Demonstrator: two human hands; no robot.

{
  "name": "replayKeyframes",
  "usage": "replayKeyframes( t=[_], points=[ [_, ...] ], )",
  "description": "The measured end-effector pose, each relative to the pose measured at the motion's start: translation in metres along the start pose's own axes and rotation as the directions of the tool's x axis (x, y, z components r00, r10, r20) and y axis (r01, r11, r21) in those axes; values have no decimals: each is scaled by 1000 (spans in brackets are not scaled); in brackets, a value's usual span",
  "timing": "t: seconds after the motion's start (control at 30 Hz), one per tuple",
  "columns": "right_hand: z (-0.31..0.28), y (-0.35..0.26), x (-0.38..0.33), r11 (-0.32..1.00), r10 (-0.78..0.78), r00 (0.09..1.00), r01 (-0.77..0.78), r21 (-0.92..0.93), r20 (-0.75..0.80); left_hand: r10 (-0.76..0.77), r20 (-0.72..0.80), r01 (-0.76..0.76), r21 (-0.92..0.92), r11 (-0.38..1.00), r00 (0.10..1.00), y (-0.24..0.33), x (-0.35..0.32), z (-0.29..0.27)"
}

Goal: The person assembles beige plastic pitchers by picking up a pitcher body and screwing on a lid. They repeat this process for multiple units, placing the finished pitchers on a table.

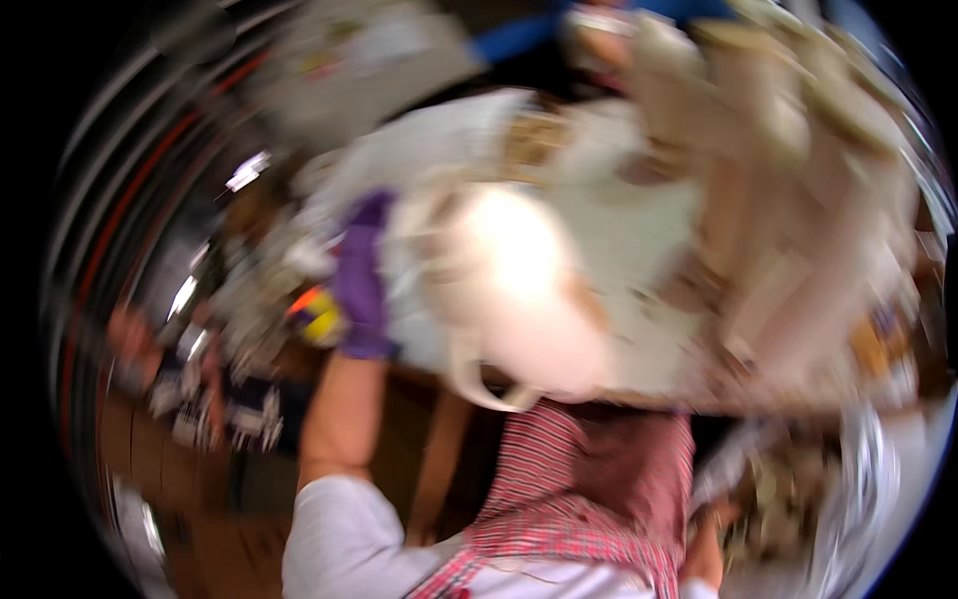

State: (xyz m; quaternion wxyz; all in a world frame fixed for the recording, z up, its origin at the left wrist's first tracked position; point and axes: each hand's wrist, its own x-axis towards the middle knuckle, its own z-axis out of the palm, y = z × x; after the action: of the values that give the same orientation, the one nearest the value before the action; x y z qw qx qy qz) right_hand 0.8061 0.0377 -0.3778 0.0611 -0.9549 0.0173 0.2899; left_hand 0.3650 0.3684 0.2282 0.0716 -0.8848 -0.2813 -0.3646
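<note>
Strong motion blur covers the whole view. Near the middle of the table is a pale, rounded vessel point(529, 290), like a jug, with a loop handle point(466, 374) at its lower left. My left hand point(365, 275), in a purple glove, is just left of this vessel; its fingers are smeared, and whether they touch it I cannot tell. Low on the right, my right hand point(717, 516) hangs beside a clear plastic bag point(863, 469) that holds several small pale pieces. The right hand's fingers are too blurred to read.
Tall pale vessels point(798, 190) crowd the right side of the table point(639, 240). A yellow and orange round thing point(317, 315) is left of my glove. Someone in dark patterned clothing point(254, 414) is at the left. A grey surface point(359, 70) stands farther back.
</note>
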Motion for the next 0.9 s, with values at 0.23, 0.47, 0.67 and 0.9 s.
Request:
replayKeyframes(
  t=[0.23,0.47,0.67,0.9],
  points=[
    [-38,-68,26,873,-315,929,363,325,-193,76,59,-90,282,955,995,100,-48,36],
    [-98,-85,-53,550,-603,740,657,516,-299,40,-191,6,231,973,981,95,-58,43],
    [-169,-63,-177,188,-779,489,779,598,-391,89,-13,-78,-624,778,996,174,-74,119],
    [-252,-128,-349,-319,-947,-90,376,870,-308,-201,166,254,-770,585,965,157,-87,120]
  ],
)
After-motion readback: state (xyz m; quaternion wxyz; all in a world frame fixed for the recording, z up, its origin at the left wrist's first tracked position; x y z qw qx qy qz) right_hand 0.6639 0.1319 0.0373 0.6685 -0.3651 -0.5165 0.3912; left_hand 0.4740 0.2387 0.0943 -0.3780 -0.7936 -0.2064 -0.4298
